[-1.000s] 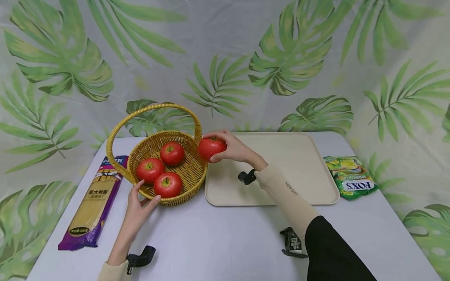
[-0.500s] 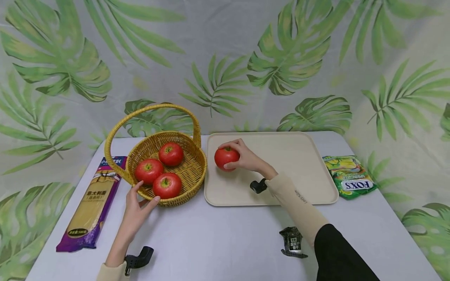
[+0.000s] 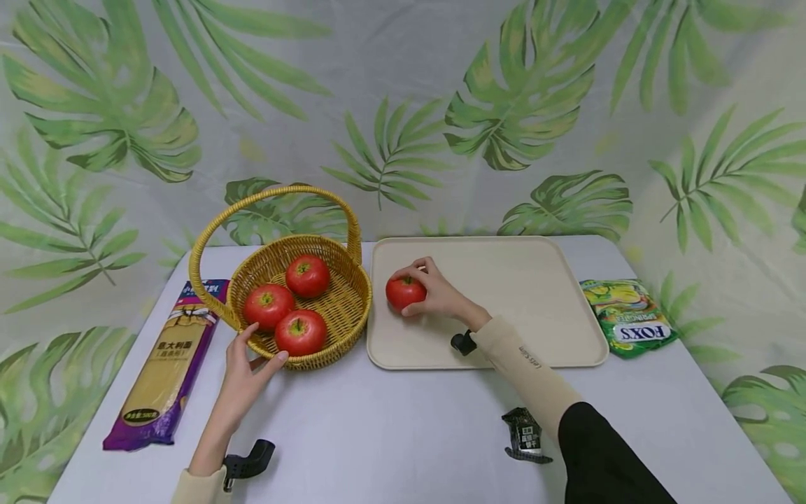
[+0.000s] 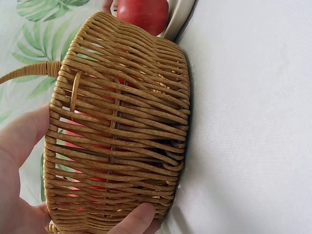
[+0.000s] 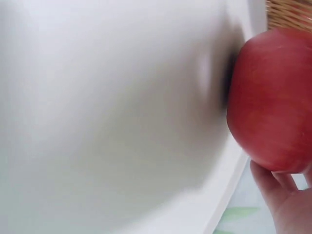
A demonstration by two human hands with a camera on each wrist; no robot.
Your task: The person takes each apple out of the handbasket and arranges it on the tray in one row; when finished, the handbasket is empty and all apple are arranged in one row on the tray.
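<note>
My right hand [image 3: 441, 292] holds a red apple [image 3: 401, 295] by its sides with thumb and fingers, over the left part of a beige tray [image 3: 491, 280]. In the right wrist view the apple [image 5: 275, 100] sits very close to the tray surface; whether it touches cannot be told. My left hand [image 3: 244, 374] grips the near-left rim of a yellow wicker basket [image 3: 343, 308] with a tall arched handle. Three red apples lie inside the basket. In the left wrist view, fingers [image 4: 136, 219] rest against the woven wall [image 4: 126, 131].
A purple-ended pack of spaghetti [image 3: 166, 364] lies left of the basket. At the tray's right is a green FOX'S bag [image 3: 626, 318]. A small black packet [image 3: 525, 435] lies on the white table [image 3: 390, 434] near the right forearm. A leaf-print cloth [image 3: 403, 105] hangs behind.
My right hand has carried the apple from the basket's right rim rightward and down over the tray, then slightly lower. The left hand stays at the basket.
</note>
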